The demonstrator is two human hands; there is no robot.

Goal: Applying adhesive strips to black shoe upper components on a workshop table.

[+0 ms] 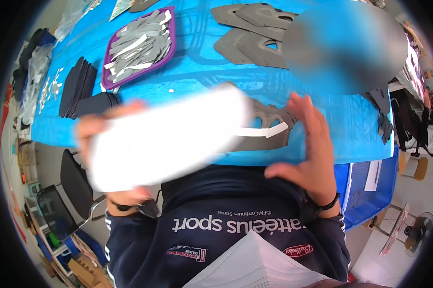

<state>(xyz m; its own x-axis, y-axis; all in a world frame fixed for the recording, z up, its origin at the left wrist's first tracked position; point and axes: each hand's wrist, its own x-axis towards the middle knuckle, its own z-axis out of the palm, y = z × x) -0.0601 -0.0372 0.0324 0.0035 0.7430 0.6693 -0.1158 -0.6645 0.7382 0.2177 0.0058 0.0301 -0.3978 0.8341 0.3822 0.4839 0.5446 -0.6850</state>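
My left hand (pixel 112 158) grips a large white sheet (pixel 171 139), motion-blurred, held up over the near edge of the blue table (pixel 216 72). My right hand (pixel 308 149) is spread open, fingers apart, hovering by a grey cut shoe-upper piece (pixel 267 126) with a white strip (pixel 269 132) on it, lying on the table. The white sheet covers the left part of that grey piece.
A purple tray (pixel 171 45) of grey and white cut strips sits at the back left. Stacks of dark pieces (pixel 80 86) lie to its left, grey upper pieces (pixel 250 33) at the back. A black chair (pixel 75 185) stands lower left, a blue crate (pixel 365 187) lower right.
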